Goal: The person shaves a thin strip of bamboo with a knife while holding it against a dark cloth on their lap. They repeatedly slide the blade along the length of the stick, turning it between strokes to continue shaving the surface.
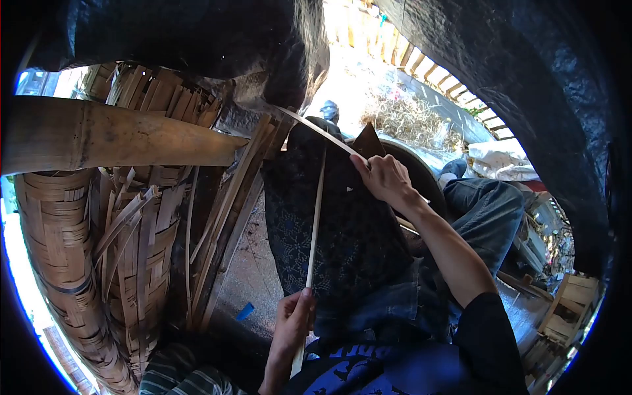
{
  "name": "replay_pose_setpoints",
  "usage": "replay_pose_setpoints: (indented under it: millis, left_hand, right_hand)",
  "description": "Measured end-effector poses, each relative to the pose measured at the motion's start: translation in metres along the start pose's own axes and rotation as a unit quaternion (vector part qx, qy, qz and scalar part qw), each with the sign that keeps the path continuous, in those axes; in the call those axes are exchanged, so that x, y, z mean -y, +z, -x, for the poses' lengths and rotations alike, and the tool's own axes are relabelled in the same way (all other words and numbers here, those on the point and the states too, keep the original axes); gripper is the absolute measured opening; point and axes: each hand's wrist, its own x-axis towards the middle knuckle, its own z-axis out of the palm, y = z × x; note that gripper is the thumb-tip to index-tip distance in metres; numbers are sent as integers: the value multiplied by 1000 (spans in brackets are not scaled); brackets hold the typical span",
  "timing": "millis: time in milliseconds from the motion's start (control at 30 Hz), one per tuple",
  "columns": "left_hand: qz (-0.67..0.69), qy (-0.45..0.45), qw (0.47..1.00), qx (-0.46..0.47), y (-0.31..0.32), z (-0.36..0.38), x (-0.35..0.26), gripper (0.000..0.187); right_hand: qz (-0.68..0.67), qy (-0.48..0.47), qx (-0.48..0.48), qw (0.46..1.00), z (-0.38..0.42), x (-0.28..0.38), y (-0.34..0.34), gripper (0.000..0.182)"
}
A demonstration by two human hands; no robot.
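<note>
A long pale bamboo strip [316, 227] runs up over my lap, its lower part closed in my left hand [289, 326] near my waist. My right hand [390, 181] is farther forward, fingers curled round another thin pale strip [316, 129] that slants up and left. The upper tip of the left strip comes close under this slanting one. Beside my right knuckles a dark brown pointed piece [367, 140] sticks up. A dark patterned cloth [349, 243] covers my lap beneath both hands.
A thick bamboo pole [125, 135] juts in from the left, above tall woven bamboo baskets [56, 243] and split slats [227, 217]. Black sheeting [178, 33] hangs overhead. A blue scrap [245, 311] lies on the floor. Shavings [411, 122] are heaped ahead, and a wooden stool-like frame [569, 306] stands at right.
</note>
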Motion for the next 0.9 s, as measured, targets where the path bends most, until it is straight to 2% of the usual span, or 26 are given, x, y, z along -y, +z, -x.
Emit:
replay_pose_setpoints:
  millis: [33, 67, 100, 133, 167, 200, 233, 267, 300, 333, 400, 433, 500, 633, 700, 733, 900]
  left_hand:
    - [-50, -7, 998, -30, 1, 1, -4, 42]
    - [-47, -3, 999, -28, 2, -1, -6, 42]
    - [-112, 23, 992, -60, 4, -3, -10, 42]
    - [-175, 48, 979, -94, 6, -7, -15, 42]
    - [-170, 53, 979, -95, 9, -13, -21, 42]
    - [-313, 107, 933, -143, 13, -22, -27, 40]
    - [-447, 157, 861, -185, 18, -31, -32, 38]
    - [-447, 160, 861, -182, 23, -41, -33, 38]
    - [-496, 211, 817, -204, 27, -53, -32, 34]
    - [-543, 260, 767, -222, 31, -61, -31, 31]
    - [-555, 262, 761, -213, 35, -69, -35, 30]
    - [-563, 266, 753, -214, 36, -71, -36, 29]
    - [-570, 271, 747, -210, 36, -73, -34, 29]
    - [-586, 265, 735, -214, 38, -68, -31, 28]
    - [-595, 262, 728, -220, 37, -65, -27, 29]
    - [-601, 263, 721, -223, 38, -63, -25, 29]
    - [-605, 253, 721, -224, 47, -52, -21, 30]
  right_hand:
    - [8, 33, 19, 999, -11, 0, -6, 55]
    - [17, 41, 60, 997, -16, -7, -6, 35]
    - [20, 36, 58, 997, -16, -13, -10, 35]
    - [71, -55, 73, 993, -14, -20, -15, 27]
    - [123, -145, 88, 978, -10, -28, -19, 29]
    - [167, -249, -57, 952, 4, -36, -21, 42]
    - [171, -250, -58, 951, 14, -31, -29, 42]
    - [180, -258, -74, 946, 25, -23, -44, 35]
    - [189, -264, -90, 942, 34, -16, -57, 29]
    - [193, -257, -87, 943, 42, -10, -66, 29]
    - [2, -154, 24, 988, 57, 2, -77, 26]
    - [-27, -104, -9, 994, 64, 6, -69, 45]
    - [-90, 37, 131, 987, 69, 11, -69, 55]
    - [-52, 53, 82, 994, 71, 17, -61, 62]
    - [-20, 71, 146, 987, 67, 19, -63, 64]
    - [-22, 69, 149, 986, 67, 20, -64, 64]
    - [28, 49, 87, 995, 59, 17, -61, 62]
